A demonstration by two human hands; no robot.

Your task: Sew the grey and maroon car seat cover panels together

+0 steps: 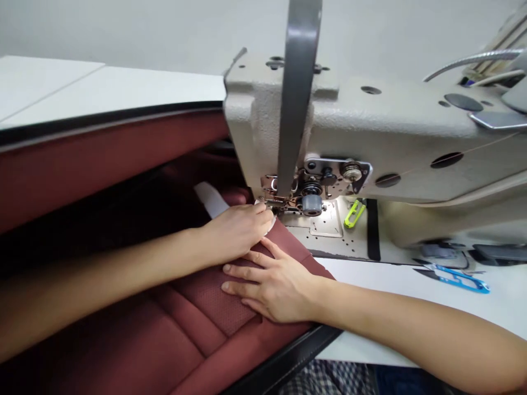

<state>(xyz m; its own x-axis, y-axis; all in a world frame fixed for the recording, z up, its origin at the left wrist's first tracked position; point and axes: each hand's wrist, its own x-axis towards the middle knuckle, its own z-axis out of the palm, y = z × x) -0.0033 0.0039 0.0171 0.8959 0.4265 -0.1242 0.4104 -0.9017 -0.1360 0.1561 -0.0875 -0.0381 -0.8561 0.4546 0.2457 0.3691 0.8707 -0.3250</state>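
Note:
Dark red padded fabric with black edging [177,329] lies over the work surface and reaches up to the sewing machine [263,115]. My left hand [242,227] is closed on a small white piece [269,224] at the edge of the fabric, close to the needle area. A white strip [211,200] sticks out behind that hand. Just below it, my right hand [278,282] lies flat on the red fabric with its fingers spread, holding nothing. The machine's needle is hard to make out behind the grey upright bar [300,82].
Yellow-green thread snips [354,213] lie on the machine bed, right of the needle area. Blue snips [463,278] rest on the white table [370,323] at the right. A raised fold of red material [102,159] spans the left. Machine cables [473,56] run at the upper right.

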